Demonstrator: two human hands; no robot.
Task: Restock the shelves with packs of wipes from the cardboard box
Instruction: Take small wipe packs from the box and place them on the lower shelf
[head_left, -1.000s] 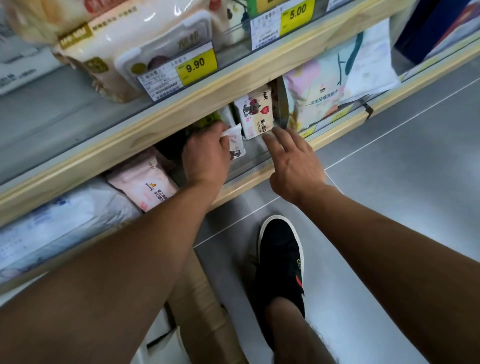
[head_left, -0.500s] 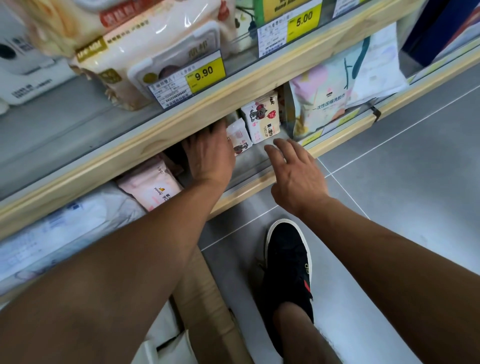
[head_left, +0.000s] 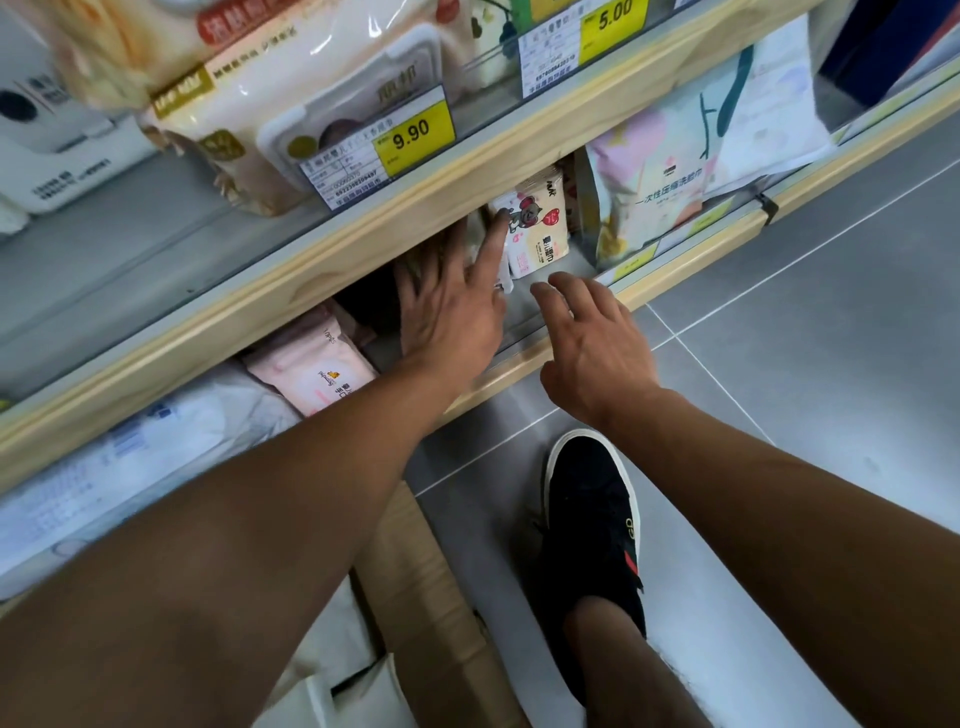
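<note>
With straight fingers the left hand (head_left: 449, 306) pushed a soft, light pack of wipes (head_left: 537, 226) near the shelf's front edge (head_left: 691, 249); right hand (head_left: 592, 343) empty, open.

shelf edge (head_left: 519, 171): pale wood, matt, grain showing
shelf deck (head_left: 130, 249): grey, smooth, dull sheen
big pack (head_left: 291, 98): glossy plastic film — bright glare spots
price tag (head_left: 413, 136): yellow and white paper
small pack (head_left: 540, 228): printed plastic wrap, soft gloss
pink pack (head_left: 311, 369): plastic film, near matt
box (head_left: 415, 582): brown cardboard, matt, rough
floor (head_left: 831, 322): grey tiles, smooth, faint shine
shoe (head_left: 592, 525): black cloth — white rubber rim
</note>
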